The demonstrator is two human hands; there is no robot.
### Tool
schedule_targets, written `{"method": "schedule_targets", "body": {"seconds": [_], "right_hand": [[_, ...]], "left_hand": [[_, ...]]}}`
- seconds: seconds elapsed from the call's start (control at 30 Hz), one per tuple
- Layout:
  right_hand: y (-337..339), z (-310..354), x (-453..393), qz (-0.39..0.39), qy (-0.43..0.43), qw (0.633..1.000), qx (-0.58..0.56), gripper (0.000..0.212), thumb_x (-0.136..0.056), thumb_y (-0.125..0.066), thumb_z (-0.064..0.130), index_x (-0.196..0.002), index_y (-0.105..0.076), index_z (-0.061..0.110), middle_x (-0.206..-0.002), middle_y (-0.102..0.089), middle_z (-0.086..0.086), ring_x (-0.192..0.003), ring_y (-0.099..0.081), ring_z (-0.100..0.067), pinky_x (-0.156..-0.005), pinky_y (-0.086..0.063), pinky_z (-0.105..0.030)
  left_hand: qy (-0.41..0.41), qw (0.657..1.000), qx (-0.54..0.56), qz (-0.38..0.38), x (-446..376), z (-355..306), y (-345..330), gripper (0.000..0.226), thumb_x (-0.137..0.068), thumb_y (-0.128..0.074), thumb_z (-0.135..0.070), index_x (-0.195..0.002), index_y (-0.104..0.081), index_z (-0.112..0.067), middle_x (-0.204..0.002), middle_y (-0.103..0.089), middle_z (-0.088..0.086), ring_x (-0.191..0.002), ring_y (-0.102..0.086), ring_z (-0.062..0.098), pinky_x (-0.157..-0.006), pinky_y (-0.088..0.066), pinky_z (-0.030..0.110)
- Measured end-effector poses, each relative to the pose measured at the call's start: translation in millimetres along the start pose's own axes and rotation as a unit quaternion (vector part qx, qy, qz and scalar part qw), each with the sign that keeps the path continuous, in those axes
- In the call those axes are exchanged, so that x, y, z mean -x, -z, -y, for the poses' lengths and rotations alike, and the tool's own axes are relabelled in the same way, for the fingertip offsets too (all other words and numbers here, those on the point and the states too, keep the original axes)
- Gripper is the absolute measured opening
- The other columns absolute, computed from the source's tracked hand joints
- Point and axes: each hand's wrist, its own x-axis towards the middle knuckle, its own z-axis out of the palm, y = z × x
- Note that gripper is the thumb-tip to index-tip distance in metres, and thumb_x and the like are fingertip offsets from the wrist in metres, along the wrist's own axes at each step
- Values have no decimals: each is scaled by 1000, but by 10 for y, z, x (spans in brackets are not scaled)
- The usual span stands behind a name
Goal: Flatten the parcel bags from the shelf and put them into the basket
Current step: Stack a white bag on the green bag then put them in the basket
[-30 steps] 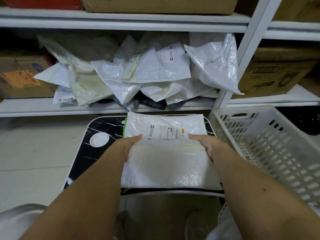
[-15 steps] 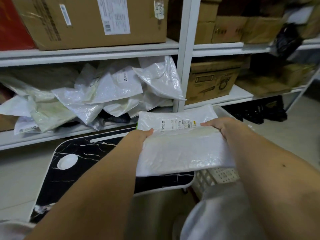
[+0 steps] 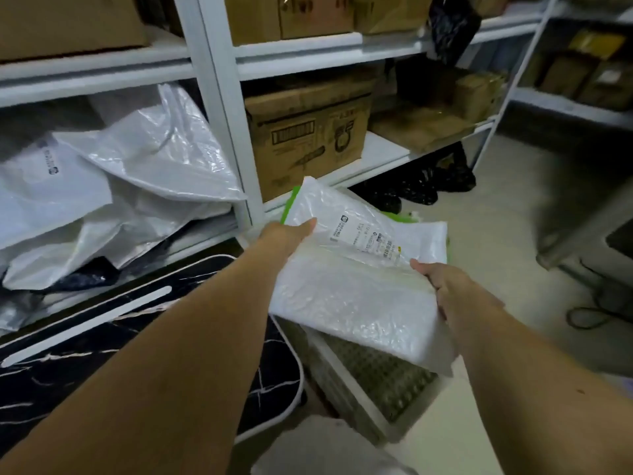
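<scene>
Since the earlier frames the flattened parcel bag (image 3: 356,286) has left the black marbled table (image 3: 144,365) and now hangs above the white basket (image 3: 376,382). The left hand (image 3: 287,236) grips its left edge, the right hand (image 3: 445,286) its right edge. More bags (image 3: 113,200) lie piled on the shelf (image 3: 219,108).

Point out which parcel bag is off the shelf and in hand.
The flattened white bag with the printed label, held over the basket by the left hand and right hand. The other bags lie crumpled on the shelf.
</scene>
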Motion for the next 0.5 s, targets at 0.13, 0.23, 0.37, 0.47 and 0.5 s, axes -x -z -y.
{"method": "schedule_targets", "body": {"seconds": [0.13, 0.23, 0.37, 0.47, 0.5], "right_hand": [[-139, -284, -398, -40, -21, 993, -107, 17, -94, -63, 16, -84, -59, 2, -50, -62, -9, -42, -59, -23, -63, -51, -41], [-299, -580, -828, -70, -18, 983, -171, 39, -93, -64, 29, -120, -60, 0, -70, -67, -10, -69, -60, -26, -97, -47, -45], [-412, -823, -846, -183, -20, 973, -139, 50, -84, -74, 32, -117, -57, -1, -111, -64, -8, -93, -58, -20, -84, -45, -31], [-413, -1191, -861, -178, -23, 976, -122, 44, -95, -57, 26, -125, -55, -6, -126, -60, -20, -85, -50, -22, -85, -49, -42], [-435, -1305, -837, -172, -25, 977, -121, 45, -95, -55, 26, -129, -54, -4, -130, -58, -23, -84, -53, -26, -84, -51, -45]], "left_hand": [[-70, 980, -187, 9, -318, 12, -206, 88, -73, -62, -70, -135, -40, -12, -124, -55, 9, -113, -55, 32, -97, -44, 42], [-151, 947, -284, 22, -490, 185, -377, 76, -85, -58, -59, -142, -34, -14, -138, -48, 8, -126, -46, 29, -100, -36, 38], [-240, 877, -416, 18, -723, 462, -532, 72, -84, -59, -57, -141, -37, -20, -143, -44, 6, -130, -43, 28, -108, -37, 45], [-246, 795, -553, 40, -853, 646, -674, 78, -82, -58, -60, -144, -31, -20, -148, -37, 10, -134, -37, 33, -109, -34, 51], [-245, 776, -579, 56, -861, 695, -718, 79, -81, -57, -61, -145, -29, -22, -150, -34, 10, -136, -34, 34, -109, -31, 54]]}}
